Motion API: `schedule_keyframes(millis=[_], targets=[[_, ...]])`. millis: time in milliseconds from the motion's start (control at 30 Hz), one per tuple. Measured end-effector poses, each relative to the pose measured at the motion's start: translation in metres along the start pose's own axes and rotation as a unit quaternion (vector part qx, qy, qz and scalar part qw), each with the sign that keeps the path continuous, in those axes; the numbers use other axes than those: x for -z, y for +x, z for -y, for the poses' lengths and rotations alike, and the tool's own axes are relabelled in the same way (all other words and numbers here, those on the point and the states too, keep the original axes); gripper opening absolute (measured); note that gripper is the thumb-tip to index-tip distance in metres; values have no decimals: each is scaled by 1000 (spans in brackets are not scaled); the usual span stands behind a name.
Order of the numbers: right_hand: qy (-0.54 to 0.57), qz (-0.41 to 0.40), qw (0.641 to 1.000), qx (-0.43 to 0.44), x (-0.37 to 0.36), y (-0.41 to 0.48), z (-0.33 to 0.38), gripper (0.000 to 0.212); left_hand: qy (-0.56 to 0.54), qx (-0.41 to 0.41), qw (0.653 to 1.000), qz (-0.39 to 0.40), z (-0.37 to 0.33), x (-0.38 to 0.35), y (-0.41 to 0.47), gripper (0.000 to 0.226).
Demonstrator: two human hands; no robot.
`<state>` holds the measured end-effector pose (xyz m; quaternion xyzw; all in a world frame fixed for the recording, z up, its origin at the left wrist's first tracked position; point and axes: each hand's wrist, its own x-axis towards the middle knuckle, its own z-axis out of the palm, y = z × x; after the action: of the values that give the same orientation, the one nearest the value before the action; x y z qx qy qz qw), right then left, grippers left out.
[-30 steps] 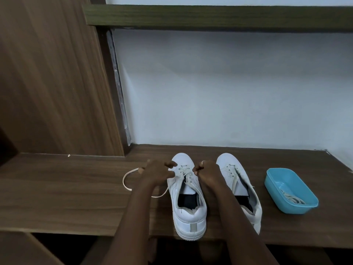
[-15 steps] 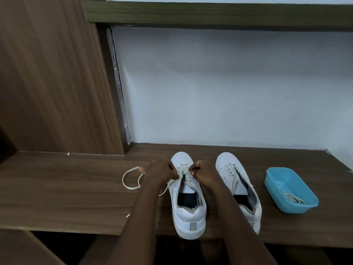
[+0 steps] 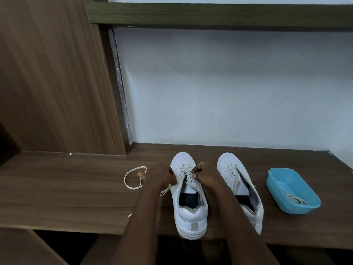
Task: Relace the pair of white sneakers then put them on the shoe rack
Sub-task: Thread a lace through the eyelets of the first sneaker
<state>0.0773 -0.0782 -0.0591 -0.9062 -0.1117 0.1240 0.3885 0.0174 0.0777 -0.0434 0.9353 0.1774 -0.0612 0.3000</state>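
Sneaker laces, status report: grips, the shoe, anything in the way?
Left grip and right grip both pinching the lace. Sneaker part-laced, on the shelf. Second sneaker alongside, blue tub beyond; nothing blocking.

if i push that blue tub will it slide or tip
Likely slides rather than tips: the tub is low and wide on the smooth shelf. Probably light, holding only a coiled lace.

We count two white low-top sneakers (image 3: pixel 191 217), two hands (left hand (image 3: pixel 160 175), right hand (image 3: pixel 208 175)), one light-blue rectangular plastic tub (image 3: pixel 277 180) and one brown wooden desk (image 3: pixel 57 192). Cream flat shoelaces: one loose shoelace (image 3: pixel 125 178), one coiled shoelace (image 3: pixel 295 198); any more, can't tell.
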Motion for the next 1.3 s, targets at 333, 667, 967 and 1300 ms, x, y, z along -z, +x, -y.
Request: schedule_keyframes(millis=[333, 667, 967, 1300], targets=[[-51, -21, 998, 18, 0, -2, 6, 20, -129, 13, 992, 3, 5, 3, 3, 25], [-99, -55, 989, 99, -11, -4, 23, 25, -28, -11, 999, 30, 10, -7, 15, 8], [-70, -30, 992, 102, -17, -2, 28, 18, -98, -10, 995, 14, 11, 2, 12, 34], [-101, -74, 984, 124, -34, -2, 37, 19, -333, -116, 927, -128, -1, 29, -3, 29]])
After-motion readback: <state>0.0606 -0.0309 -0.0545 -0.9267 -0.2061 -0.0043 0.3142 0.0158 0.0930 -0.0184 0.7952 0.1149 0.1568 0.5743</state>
